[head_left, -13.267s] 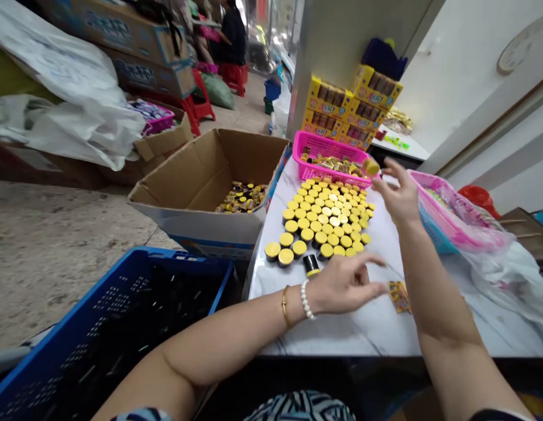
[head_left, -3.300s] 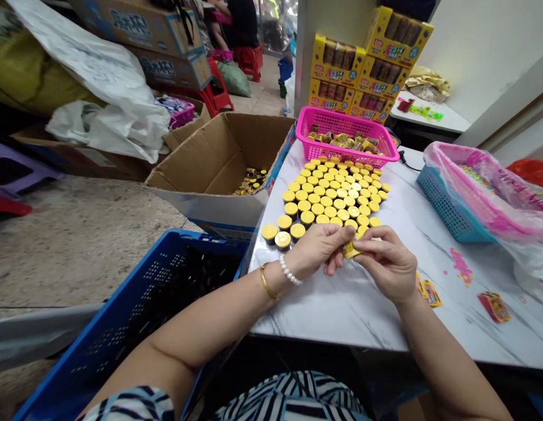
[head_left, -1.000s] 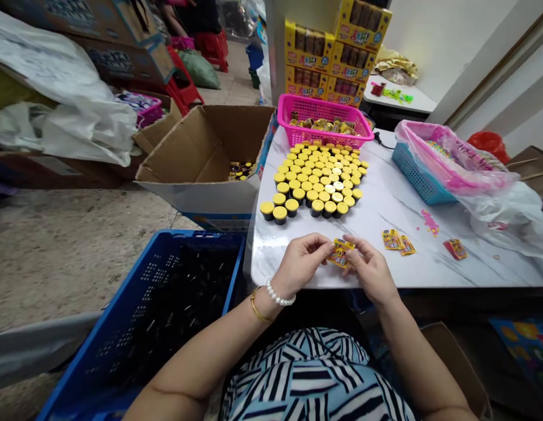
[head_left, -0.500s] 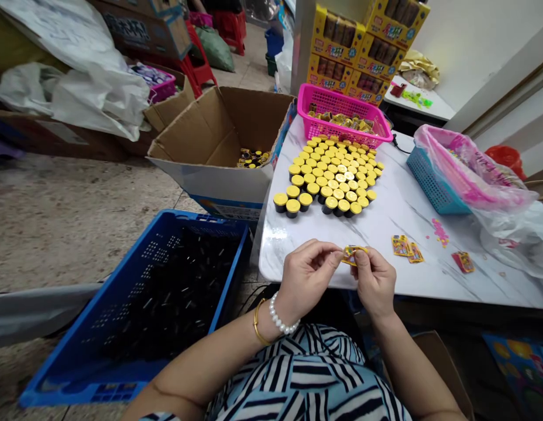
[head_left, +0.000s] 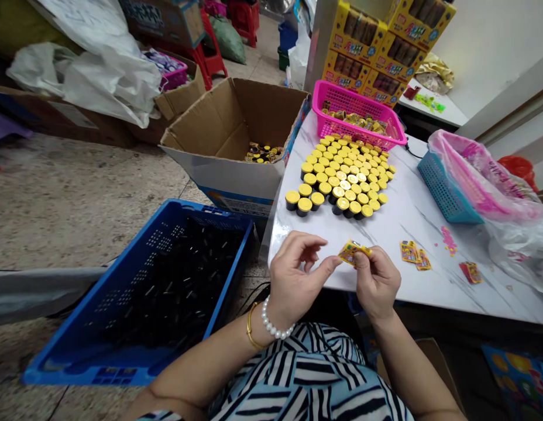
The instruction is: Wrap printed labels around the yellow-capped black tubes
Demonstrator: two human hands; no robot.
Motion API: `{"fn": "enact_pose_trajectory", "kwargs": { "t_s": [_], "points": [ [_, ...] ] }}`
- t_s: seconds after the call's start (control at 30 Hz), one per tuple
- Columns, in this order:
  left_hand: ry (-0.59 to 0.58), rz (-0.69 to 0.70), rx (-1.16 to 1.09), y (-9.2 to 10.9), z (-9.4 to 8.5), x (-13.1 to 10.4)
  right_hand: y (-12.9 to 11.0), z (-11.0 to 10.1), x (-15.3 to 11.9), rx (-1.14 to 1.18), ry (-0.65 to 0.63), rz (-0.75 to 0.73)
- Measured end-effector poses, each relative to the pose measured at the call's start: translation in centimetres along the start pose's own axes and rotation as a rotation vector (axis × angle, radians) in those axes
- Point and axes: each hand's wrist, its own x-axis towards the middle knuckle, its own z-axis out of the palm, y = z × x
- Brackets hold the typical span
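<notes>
Between thumb and fingers, my right hand [head_left: 377, 280] pinches a small yellow printed label [head_left: 353, 251] above the table's near edge. My left hand [head_left: 298, 272] is beside it with thumb and fingers apart; its thumb tip is close to the label's left end, and I cannot tell whether they touch. Beyond my hands stand rows of small black cups with yellow lids [head_left: 342, 175]. Right of my right hand lie several similar yellow labels [head_left: 414, 255], and farther right a small red-and-yellow stack [head_left: 470, 272].
A pink basket [head_left: 359, 96] with small yellow pieces is at the table's back. A blue basket [head_left: 449, 190] lined with pink plastic stands right, near pink bits [head_left: 449, 241]. On the left are an open carton [head_left: 236, 175] and a blue crate [head_left: 144, 234] of black pieces.
My left fingers have opened and drawn back from the label, which stays in my right hand and shows more of its face. The whole view has shifted slightly.
</notes>
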Motion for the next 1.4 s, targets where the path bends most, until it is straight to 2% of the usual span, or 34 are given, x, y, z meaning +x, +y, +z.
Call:
{"fn": "enact_pose_trajectory", "kwargs": {
  "t_s": [0.07, 0.13, 0.3, 0.47, 0.53, 0.63, 0.7, 0.77, 0.83, 0.9, 1.0, 1.07, 1.13, 1.2, 1.33, 1.4],
  "points": [
    [-0.085, 0.031, 0.04, 0.0, -0.3, -0.1, 0.0, 0.4, 0.0, 0.008, -0.014, -0.014],
    [-0.118, 0.033, 0.033, -0.2, -0.3, -0.2, 0.0, 0.7, -0.3, 0.003, -0.032, -0.034],
    [-0.089, 0.02, 0.01, -0.8, -0.3, -0.4, -0.2, 1.2, -0.7, -0.077, -0.064, -0.118],
    [-0.031, -0.027, -0.038, -1.0, -1.2, -0.2, -0.6, 2.0, -0.1, -0.106, -0.183, -0.203],
    [-0.009, -0.103, -0.059, -0.9, -1.8, -0.1, -0.9, 2.5, 0.3, -0.116, -0.232, -0.228],
    [-0.005, -0.29, -0.127, -0.7, -2.8, 0.0, -1.4, 2.9, 1.6, -0.082, -0.318, -0.237],
    [-0.074, -0.4, -0.205, -0.7, -3.3, 0.2, -1.6, 3.0, 3.2, 0.02, -0.396, -0.222],
    [-0.153, -0.476, -0.283, -0.8, -3.8, 0.5, -1.5, 3.5, 5.4, 0.088, -0.397, -0.209],
    [-0.184, -0.541, -0.361, -1.0, -4.2, 0.9, -1.1, 4.6, 7.8, 0.006, -0.298, -0.247],
    [-0.173, -0.593, -0.445, -1.2, -4.6, 1.3, -0.4, 6.3, 9.7, -0.209, -0.216, -0.358],
    [-0.16, -0.643, -0.542, -1.3, -5.2, 1.9, 0.6, 8.8, 11.0, -0.501, -0.262, -0.529],
    [-0.156, -0.669, -0.59, -1.3, -5.5, 2.5, 0.7, 9.4, 10.9, -0.559, -0.303, -0.564],
    [-0.149, -0.7, -0.639, -1.2, -5.8, 3.0, 0.4, 8.7, 10.3, -0.487, -0.33, -0.53],
    [-0.142, -0.726, -0.69, -1.2, -5.9, 3.5, -0.1, 6.8, 9.5, -0.307, -0.34, -0.402],
    [-0.158, -0.757, -0.755, -1.8, -5.1, 4.3, -0.5, 2.3, 7.8, 0.241, -0.346, 0.089],
    [-0.178, -0.783, -0.788, -2.0, -4.2, 4.6, -0.4, 1.1, 6.9, 0.474, -0.344, 0.268]
  ]
}}
